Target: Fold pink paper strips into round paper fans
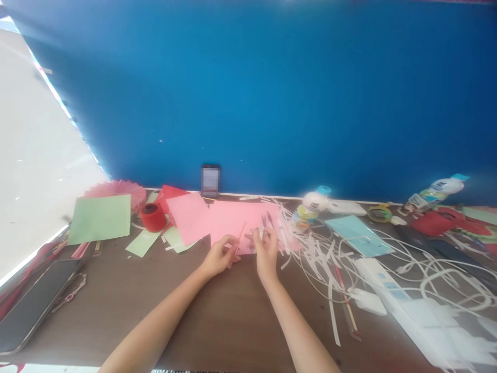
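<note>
My left hand [220, 255] is closed on a thin pink stick [241, 234], perhaps rolled paper, which slants up between thumb and fingers. Close by on the right, my right hand [266, 255] is curled with its fingertips pinched together. Something small and whitish shows at those fingertips, too blurred to name. Both hands are over the near edge of a pink paper sheet [227, 215] on the brown table [217, 321]. Several small dark items, perhaps pens or scissors, lie on that sheet beyond my right hand.
Left: green paper [100, 220], a red roll [152, 217] and a large phone [37, 303]. A small phone [210, 180] leans against the blue wall. Right: white paper strips [316, 256], a bottle [311, 204], light-blue paper [359, 235], cables and a white power strip [388, 290].
</note>
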`<action>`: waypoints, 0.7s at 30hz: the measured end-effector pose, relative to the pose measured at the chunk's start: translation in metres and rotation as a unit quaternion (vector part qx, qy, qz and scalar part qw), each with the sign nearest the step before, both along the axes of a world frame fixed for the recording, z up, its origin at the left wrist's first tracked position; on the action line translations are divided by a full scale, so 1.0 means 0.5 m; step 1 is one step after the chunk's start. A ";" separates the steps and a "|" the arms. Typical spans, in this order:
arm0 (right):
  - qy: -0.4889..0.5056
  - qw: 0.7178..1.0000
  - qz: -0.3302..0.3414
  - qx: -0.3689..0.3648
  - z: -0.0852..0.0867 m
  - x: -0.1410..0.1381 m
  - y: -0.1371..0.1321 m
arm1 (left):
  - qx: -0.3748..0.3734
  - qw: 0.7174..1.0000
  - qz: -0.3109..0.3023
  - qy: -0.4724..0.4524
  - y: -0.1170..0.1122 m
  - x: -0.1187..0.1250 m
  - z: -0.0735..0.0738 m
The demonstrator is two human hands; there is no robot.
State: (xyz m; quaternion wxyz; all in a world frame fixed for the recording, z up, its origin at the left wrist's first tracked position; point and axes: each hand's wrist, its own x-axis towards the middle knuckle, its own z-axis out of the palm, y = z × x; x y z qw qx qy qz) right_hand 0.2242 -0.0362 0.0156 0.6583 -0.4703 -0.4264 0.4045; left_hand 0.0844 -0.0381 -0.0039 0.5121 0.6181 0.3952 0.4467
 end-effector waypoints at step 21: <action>-0.226 0.968 0.108 0.015 -0.009 0.002 -0.007 | -0.152 0.938 0.127 -0.285 0.043 -0.041 0.000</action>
